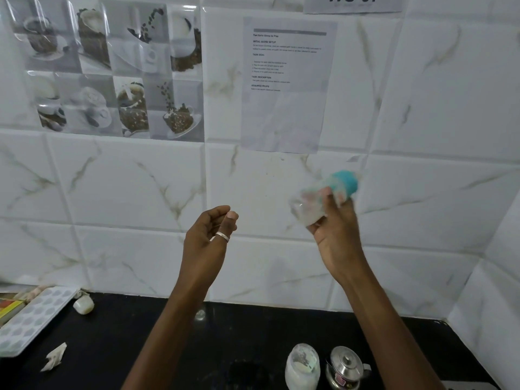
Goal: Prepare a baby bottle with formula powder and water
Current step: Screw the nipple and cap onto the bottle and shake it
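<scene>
My right hand point(334, 220) grips a clear baby bottle point(312, 204) with a turquoise cap point(347, 182), raised in front of the tiled wall and tilted with the cap up to the right. The bottle is blurred by motion. My left hand point(209, 235) hangs in the air to its left, fingers loosely curled, holding nothing, with a ring on one finger. Below on the black counter stand a jar of white formula powder point(302, 367) and a small steel kettle point(346, 367) beside it.
A white ice-cube tray point(31, 316) lies at the counter's left edge, with a small white object point(83, 304) and a crumpled scrap of paper point(55, 357) near it. A printed sheet point(287, 85) is stuck to the wall. A side wall closes the right.
</scene>
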